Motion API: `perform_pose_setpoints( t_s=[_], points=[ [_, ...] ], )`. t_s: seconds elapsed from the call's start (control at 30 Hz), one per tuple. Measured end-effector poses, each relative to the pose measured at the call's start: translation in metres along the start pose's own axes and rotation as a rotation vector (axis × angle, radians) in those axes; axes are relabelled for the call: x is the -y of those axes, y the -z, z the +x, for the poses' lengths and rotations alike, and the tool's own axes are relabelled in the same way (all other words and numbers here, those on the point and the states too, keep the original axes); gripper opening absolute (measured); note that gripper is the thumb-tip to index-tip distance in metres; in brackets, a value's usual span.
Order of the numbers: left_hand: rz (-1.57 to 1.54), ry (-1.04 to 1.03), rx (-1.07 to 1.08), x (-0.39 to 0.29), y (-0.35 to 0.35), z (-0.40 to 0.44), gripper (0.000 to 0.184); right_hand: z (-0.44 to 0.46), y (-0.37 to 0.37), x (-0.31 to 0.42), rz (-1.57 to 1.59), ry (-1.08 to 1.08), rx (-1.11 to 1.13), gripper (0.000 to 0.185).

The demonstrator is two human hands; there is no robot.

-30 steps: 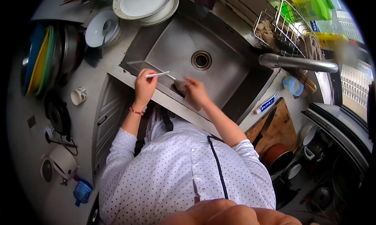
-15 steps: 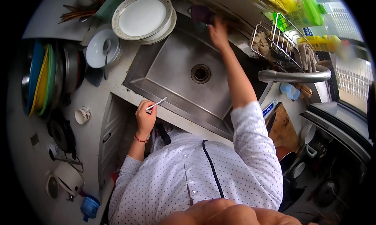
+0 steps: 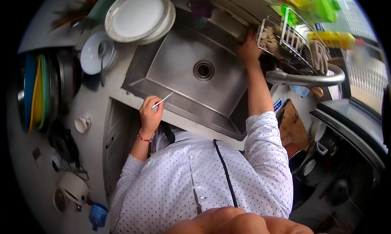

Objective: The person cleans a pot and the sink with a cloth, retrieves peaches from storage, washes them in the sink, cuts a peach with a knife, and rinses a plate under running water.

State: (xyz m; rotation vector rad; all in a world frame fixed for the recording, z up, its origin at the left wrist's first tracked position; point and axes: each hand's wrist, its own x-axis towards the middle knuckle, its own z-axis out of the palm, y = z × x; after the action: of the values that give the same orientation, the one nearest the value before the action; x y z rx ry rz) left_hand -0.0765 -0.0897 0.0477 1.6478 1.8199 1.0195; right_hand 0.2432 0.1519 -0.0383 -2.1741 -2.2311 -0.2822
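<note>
My left hand (image 3: 150, 111) is closed round a thin white stick-like utensil (image 3: 163, 100) over the front edge of the steel sink (image 3: 179, 67). Beyond the sink's back right corner, my right hand (image 3: 249, 50) reaches to the left side of the wire rack (image 3: 291, 34). Its fingers are blurred and partly hidden, so what they touch cannot be made out. A brownish scrubber (image 3: 269, 40) sits in the rack near that hand. Stacked white plates (image 3: 138, 16) overhang the sink's back left corner.
Left of the sink are a white bowl with a spoon (image 3: 93, 52), a cup (image 3: 83, 123) and upright coloured boards (image 3: 36, 91). The faucet (image 3: 305, 78) reaches in from the right. A wooden cutting board (image 3: 292, 126) and pans lie at the lower right.
My right hand first left a greyish cloth-like item near the front of the sink, reached the dark cloth at the back, then moved right to the rack. My left hand kept the white utensil.
</note>
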Motion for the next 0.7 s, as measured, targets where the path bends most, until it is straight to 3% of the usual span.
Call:
perform_pose_setpoints(
  t_s=[0.1,0.17,0.23,0.27,0.37,0.47,0.6,0.67,0.7],
  points=[
    [-0.01,-0.021,-0.052,-0.004,0.001,0.003,0.011,0.002,-0.001,-0.003,-0.061,-0.007,-0.117,0.088],
    [-0.077,0.082,-0.131,-0.005,0.002,0.001,0.009,0.003,-0.008,-0.012,-0.08,-0.015,-0.039,0.091],
    [-0.547,0.544,-0.219,0.0,-0.005,-0.007,0.006,0.011,0.005,-0.009,-0.01,-0.184,0.279,0.097],
    [-0.818,0.64,-0.356,0.002,-0.01,-0.007,0.006,0.013,0.001,-0.011,-0.104,-0.168,0.273,0.096],
    [-1.254,0.782,-0.523,0.016,-0.013,-0.012,0.004,0.018,0.003,-0.013,-0.174,-0.173,0.44,0.092],
    [-1.457,0.875,-0.55,0.016,-0.01,-0.016,0.003,0.018,-0.003,-0.018,-0.281,-0.105,0.444,0.085],
    [-1.442,0.827,-0.561,0.012,-0.012,-0.021,0.005,0.005,-0.025,-0.021,-0.36,-0.068,0.195,0.064],
    [-0.932,0.595,-0.493,0.0,-0.012,-0.023,0.01,0.001,-0.029,-0.023,-0.433,0.007,0.043,0.04],
    [-0.933,0.594,-0.495,-0.004,-0.008,-0.024,0.01,-0.002,-0.03,-0.025,-0.433,0.007,0.041,0.04]
  ],
)
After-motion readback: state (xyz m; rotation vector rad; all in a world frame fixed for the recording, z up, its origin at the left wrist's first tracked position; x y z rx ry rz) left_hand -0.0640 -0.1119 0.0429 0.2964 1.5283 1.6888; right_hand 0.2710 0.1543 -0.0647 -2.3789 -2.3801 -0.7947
